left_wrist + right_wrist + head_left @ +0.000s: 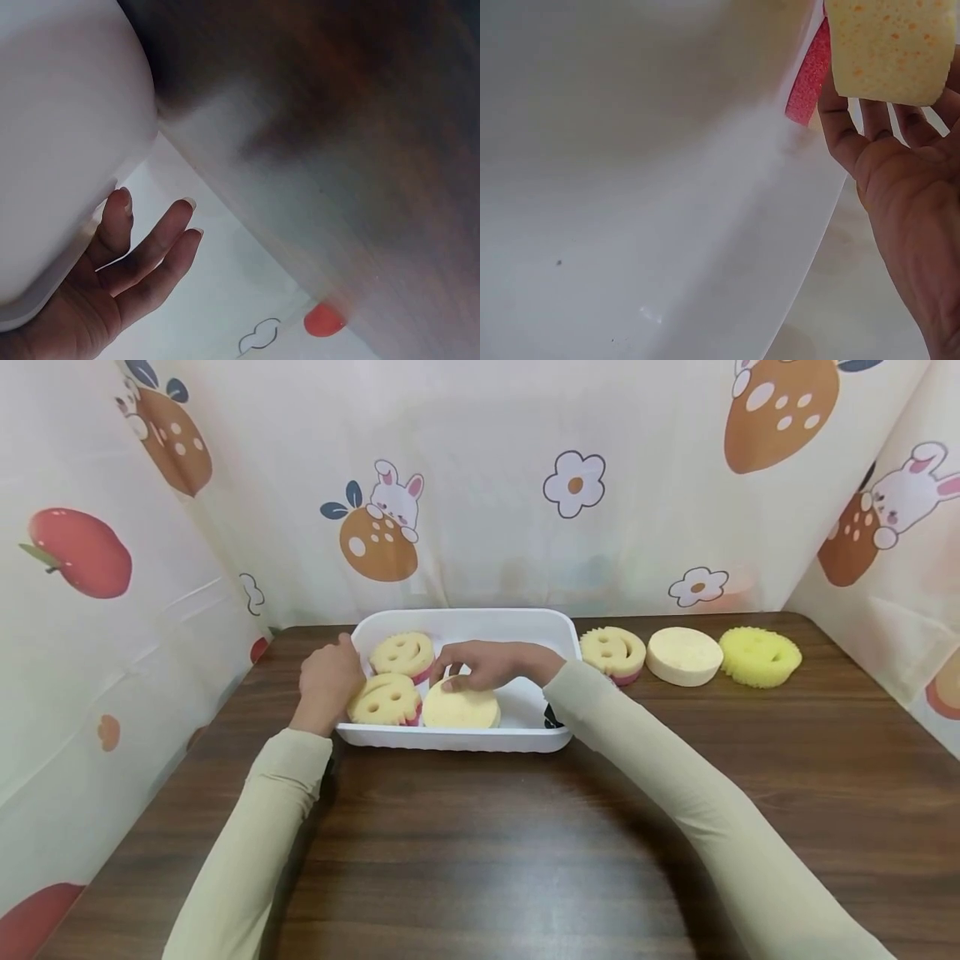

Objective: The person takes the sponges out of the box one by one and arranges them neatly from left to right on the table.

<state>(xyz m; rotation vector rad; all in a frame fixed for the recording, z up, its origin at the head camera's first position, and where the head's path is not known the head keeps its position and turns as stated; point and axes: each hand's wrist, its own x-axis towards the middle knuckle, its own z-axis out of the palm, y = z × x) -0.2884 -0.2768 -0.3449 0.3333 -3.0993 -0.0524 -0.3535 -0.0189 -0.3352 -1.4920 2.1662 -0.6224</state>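
My right hand (487,665) grips a thick round cream sponge (459,707) inside the white tray (525,739). In the right wrist view, the fingers reach round the sponge's edge, and its pale side shows orange specks. My left hand (328,683) holds the tray's left rim; in the left wrist view its fingers lie along the outer wall, the thumb hidden. Two smiley-face sponges with pink undersides lie at the tray's left end: a rear smiley sponge (402,653) and a front smiley sponge (384,700), close beside the round one.
In a row on the table (480,835), right of the tray, lie a smiley sponge (622,652), a plain round cream sponge (684,657) and a bright yellow scalloped smiley sponge (759,657). A printed curtain (480,527) hangs behind and at both sides.
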